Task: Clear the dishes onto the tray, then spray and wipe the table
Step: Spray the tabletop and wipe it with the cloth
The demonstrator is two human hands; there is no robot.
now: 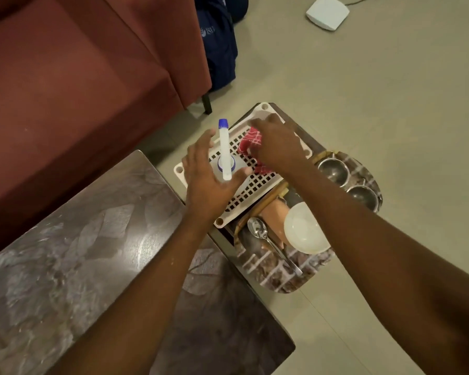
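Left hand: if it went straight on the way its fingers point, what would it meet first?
The spray bottle on the white perforated tray. The left hand is open, with fingers and thumb either side of the bottle. From this top-down view I cannot tell whether they touch it yet.

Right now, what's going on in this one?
A person reaches over a white slotted rack. The left hand, fingers spread, flanks a blue-capped spray bottle standing there. The right hand lies on a red cloth; its grip is unclear. The bowl, spoon and two steel cups already sit on the patterned tray.
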